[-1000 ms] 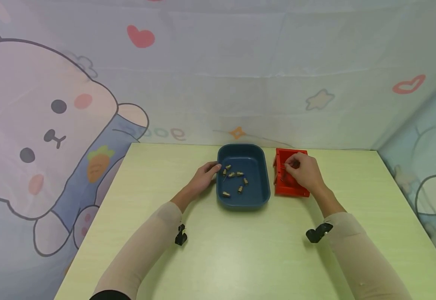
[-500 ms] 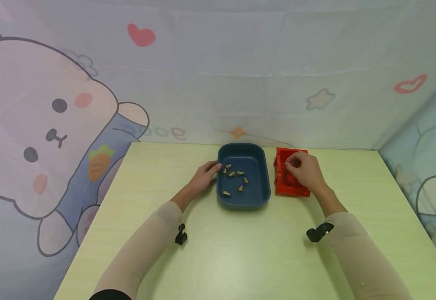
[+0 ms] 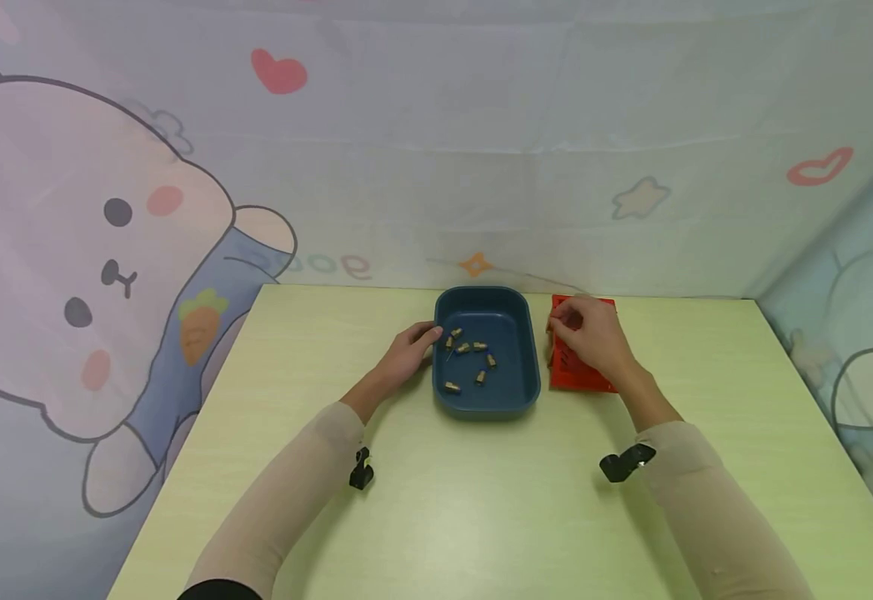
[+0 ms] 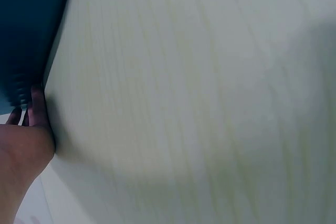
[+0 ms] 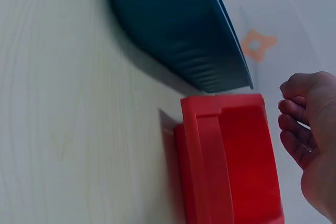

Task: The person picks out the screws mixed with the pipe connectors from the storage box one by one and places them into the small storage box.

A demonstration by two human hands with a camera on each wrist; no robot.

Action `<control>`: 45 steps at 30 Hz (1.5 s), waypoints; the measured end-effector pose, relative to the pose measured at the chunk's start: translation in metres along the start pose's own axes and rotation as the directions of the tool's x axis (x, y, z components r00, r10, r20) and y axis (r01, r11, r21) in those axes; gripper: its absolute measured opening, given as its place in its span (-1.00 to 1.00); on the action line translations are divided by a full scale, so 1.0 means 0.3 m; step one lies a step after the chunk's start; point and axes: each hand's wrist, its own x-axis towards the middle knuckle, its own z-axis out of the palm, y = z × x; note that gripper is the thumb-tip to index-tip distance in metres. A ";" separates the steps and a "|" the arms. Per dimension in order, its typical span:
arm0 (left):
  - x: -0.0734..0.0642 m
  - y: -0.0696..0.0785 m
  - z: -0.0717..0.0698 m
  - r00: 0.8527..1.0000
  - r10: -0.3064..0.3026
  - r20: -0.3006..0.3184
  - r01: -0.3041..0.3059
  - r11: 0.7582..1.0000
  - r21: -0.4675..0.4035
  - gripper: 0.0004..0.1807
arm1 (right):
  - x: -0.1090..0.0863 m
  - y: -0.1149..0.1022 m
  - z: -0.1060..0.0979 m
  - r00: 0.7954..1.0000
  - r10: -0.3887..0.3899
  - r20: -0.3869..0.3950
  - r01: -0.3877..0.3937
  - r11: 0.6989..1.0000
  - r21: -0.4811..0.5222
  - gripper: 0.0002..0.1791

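Observation:
My left hand (image 3: pixel 406 354) rests at the left side of a dark blue plastic bin (image 3: pixel 534 358), its thumb at the rim. In the left wrist view its fingers (image 4: pixel 38 103) lie along the bin's outer wall. Several small brass fittings (image 3: pixel 480 346), some with blue ends, lie scattered inside the bin. My right hand (image 3: pixel 597 333) is over a red plastic box (image 3: pixel 582 381), thumb and fingertips together near its left rim. In the right wrist view those fingers (image 5: pixel 299 85) are curled above the box; whether something tiny is between them is too small to tell.
The box stands just right of the bin, with a narrow gap between them. Both are near the back edge of a pale wood-grain table (image 3: pixel 474 500). A printed cloth (image 3: pixel 421 167) hangs behind it, and another hangs at the right.
My right hand has moved left from the box's middle to its left rim, fingertips still together. The left hand and the bin have stayed in place.

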 end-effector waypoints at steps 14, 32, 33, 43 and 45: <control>-0.003 -0.002 0.000 1.000 0.008 -0.004 -0.008 1.000 0.005 -0.32 | 0.030 -0.085 0.073 0.998 0.005 0.068 -0.009 0.998 0.058 -0.91; 0.006 -0.003 0.008 1.000 0.005 0.008 -0.005 1.000 -0.022 -0.30 | 0.035 -0.124 0.140 0.994 -0.031 0.109 0.020 0.995 0.093 -0.93; 0.005 -0.002 0.008 1.000 0.006 0.008 -0.006 1.000 -0.018 -0.30 | 0.035 -0.125 0.143 0.994 -0.030 0.109 0.020 0.995 0.093 -0.93; 0.006 -0.002 0.003 1.000 0.006 0.007 -0.006 1.000 -0.012 -0.34 | 0.037 -0.142 0.166 0.994 -0.047 0.104 0.038 0.996 0.086 -0.94; 0.006 -0.002 0.001 1.000 0.004 0.008 -0.004 1.000 -0.015 -0.34 | 0.039 -0.150 0.172 0.993 -0.043 0.111 0.034 0.996 0.086 -0.93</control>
